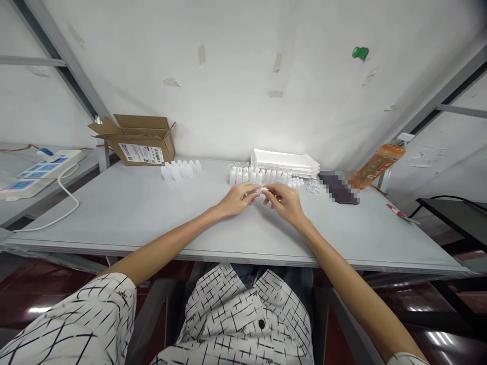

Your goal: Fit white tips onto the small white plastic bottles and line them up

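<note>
Above the middle of the table, my left hand (236,199) is closed around a small white plastic bottle (262,189), mostly hidden by the fingers. The fingertips of my right hand (284,201) pinch the bottle's right end, where a cap or nozzle may be; it is too small to make out. Just behind my hands stand rows of small white bottles (245,177), some with looped strips at their tops. Small white tips (297,182) and a pile of white rings (314,187) lie right of these rows. Several translucent bottles (177,171) stand farther left.
An open cardboard box (140,144) is at the back left. Stacked white trays (285,161) lie against the wall. At the right are a blurred dark phone (344,192) and a tilted orange drink bottle (378,163). A power strip (41,170) and its white cable occupy the far left.
</note>
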Tool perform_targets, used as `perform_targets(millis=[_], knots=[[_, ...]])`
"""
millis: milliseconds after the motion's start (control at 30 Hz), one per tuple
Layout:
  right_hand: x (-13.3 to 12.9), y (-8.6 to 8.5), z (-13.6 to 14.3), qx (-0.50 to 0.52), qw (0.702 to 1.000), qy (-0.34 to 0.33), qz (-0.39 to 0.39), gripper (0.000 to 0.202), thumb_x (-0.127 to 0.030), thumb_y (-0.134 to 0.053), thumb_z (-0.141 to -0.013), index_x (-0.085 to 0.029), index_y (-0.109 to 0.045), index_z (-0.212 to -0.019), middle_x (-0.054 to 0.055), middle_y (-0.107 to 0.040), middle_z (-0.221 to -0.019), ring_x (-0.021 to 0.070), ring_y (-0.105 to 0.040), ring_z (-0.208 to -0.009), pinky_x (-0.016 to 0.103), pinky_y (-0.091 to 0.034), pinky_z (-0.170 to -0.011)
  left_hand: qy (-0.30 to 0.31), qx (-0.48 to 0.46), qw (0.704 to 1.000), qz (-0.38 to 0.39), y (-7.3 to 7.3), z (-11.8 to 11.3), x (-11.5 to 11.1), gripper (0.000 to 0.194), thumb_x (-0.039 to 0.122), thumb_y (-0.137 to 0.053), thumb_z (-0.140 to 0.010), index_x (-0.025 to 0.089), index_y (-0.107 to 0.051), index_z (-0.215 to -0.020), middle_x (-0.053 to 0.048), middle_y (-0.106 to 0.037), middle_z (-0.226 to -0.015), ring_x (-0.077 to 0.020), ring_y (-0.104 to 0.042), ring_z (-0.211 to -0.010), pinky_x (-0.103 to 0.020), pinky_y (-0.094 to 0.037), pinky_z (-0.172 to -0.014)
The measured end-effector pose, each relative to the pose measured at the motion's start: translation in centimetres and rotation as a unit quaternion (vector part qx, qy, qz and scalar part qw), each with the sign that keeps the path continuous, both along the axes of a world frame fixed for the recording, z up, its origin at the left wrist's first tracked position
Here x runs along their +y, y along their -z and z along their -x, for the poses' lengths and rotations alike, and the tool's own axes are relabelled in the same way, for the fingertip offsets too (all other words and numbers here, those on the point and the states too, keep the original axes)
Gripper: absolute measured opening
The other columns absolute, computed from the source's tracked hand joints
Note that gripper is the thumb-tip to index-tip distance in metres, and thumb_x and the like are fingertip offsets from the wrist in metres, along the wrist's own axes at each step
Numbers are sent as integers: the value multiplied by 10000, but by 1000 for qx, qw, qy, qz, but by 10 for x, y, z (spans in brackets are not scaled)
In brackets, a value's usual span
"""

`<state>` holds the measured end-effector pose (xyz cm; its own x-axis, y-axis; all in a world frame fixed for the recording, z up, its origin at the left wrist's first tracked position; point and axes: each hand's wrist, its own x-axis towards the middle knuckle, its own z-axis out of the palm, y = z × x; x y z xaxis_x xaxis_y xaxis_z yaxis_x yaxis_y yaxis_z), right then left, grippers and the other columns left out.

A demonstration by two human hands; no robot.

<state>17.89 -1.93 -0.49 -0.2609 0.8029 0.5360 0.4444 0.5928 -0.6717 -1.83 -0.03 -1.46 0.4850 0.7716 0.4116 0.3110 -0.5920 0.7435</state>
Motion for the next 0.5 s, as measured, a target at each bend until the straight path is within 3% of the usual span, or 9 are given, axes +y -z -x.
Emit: perform_targets(millis=[133,267,367,500], knots=[[-1,1,1,-26,999,7,-33,421,-574,-505,-945,-189,-671,-967,88,-690,-866,167,-678,-615,288,-518,-535,10,-21,999,25,0,0,0,387,404,-495,-977,149,-661,-1217,-81,-627,-981,-113,-598,-694,-235,-519,-575],[-1,3,2,-30,994,62,-81,379,-553,-546,-927,-199,-625,-1035,98,-689,-944,162,-652,-622,295,-504,-548,32,-52,996,61,-1,0,-1,431,421,-501,-971,133,-633,-1263,-113,-629,-1053,-109,-599,-697,-231,-525,-549],[-2,4,2,-53,986,84,-130,302,-495,-535,-942,-199,-593,-952,88,-661,-865,157,-607,-614,289,-471,-545,45,-63,995,60,-3,-1,-3,406,395,-506,-973,138,-635,-1260,-128,-620,-1114,-111,-608,-724,-218,-514,-534],[-4,3,1,-94,983,60,-148,273,-436,-447,-982,-205,-538,-867,61,-601,-774,137,-526,-576,275,-405,-534,47,-40,998,10,-6,1,-5,347,343,-506,-985,179,-634,-1263,-96,-615,-1107,-105,-617,-740,-230,-518,-594]])
